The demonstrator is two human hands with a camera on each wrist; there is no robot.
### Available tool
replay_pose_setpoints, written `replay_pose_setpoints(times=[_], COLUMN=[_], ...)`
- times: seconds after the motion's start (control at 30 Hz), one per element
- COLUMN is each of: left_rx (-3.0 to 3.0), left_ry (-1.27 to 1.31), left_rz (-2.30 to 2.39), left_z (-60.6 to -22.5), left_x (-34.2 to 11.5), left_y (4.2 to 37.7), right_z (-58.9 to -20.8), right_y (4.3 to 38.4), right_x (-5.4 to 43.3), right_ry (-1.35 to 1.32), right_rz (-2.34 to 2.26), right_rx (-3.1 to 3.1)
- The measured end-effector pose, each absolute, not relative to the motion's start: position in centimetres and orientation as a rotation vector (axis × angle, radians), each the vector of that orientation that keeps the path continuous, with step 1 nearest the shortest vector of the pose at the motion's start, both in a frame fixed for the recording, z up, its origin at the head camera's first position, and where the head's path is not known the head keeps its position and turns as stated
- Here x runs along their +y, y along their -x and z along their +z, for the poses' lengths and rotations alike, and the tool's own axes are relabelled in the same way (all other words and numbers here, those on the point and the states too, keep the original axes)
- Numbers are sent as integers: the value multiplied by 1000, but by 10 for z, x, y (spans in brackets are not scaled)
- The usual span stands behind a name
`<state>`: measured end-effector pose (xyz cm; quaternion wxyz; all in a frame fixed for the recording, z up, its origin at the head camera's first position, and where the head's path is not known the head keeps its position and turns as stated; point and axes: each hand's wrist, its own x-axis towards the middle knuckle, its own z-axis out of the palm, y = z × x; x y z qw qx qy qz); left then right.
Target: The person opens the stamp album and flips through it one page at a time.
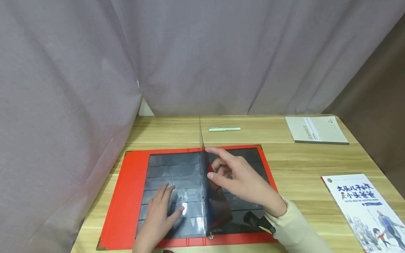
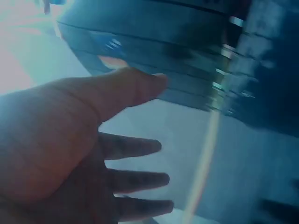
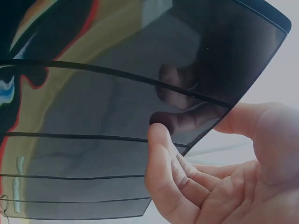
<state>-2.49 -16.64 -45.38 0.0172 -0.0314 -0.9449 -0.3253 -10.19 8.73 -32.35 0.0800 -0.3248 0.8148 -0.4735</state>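
A red album (image 1: 121, 196) lies spread on the table, with dark pages divided into clear strip pockets. One raised page (image 3: 93, 121) stands up from the spine, almost edge-on in the head view. My right hand (image 1: 238, 174) holds this page near its outer edge. In the right wrist view, one digit passes behind the page while a fingertip (image 3: 159, 133) meets its front. My left hand (image 1: 159, 212) lies over the lower part of the left-hand page (image 1: 174, 172), fingers spread. The left wrist view shows that hand's thumb (image 2: 135, 86) extended, with nothing in its grasp.
A pale green pen (image 1: 224, 129) lies behind the album. At the back right is a Gambit notebook (image 1: 316, 130), and nearer the right side a picture-covered book (image 1: 364, 207). Grey curtains (image 1: 221, 59) hang along the table's back and left.
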Motion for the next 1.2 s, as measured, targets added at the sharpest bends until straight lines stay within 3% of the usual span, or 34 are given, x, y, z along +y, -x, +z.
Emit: replay_pose_setpoints(times=[0.27,0.6,1.2], left_rx=[-2703,-2467,-2200], left_ry=[303,624,628], left_rz=[-1156,-1317,-1251], left_z=[-415,-399,-392], left_x=[-146,-117,-131], left_y=[21,25,12], right_z=[-323,-323,-334], right_y=[102,101,110], right_x=[82,74,91], right_ry=[960,958,916], right_rz=[-1405,-1441,-1423], right_rx=[2457,2412,2490])
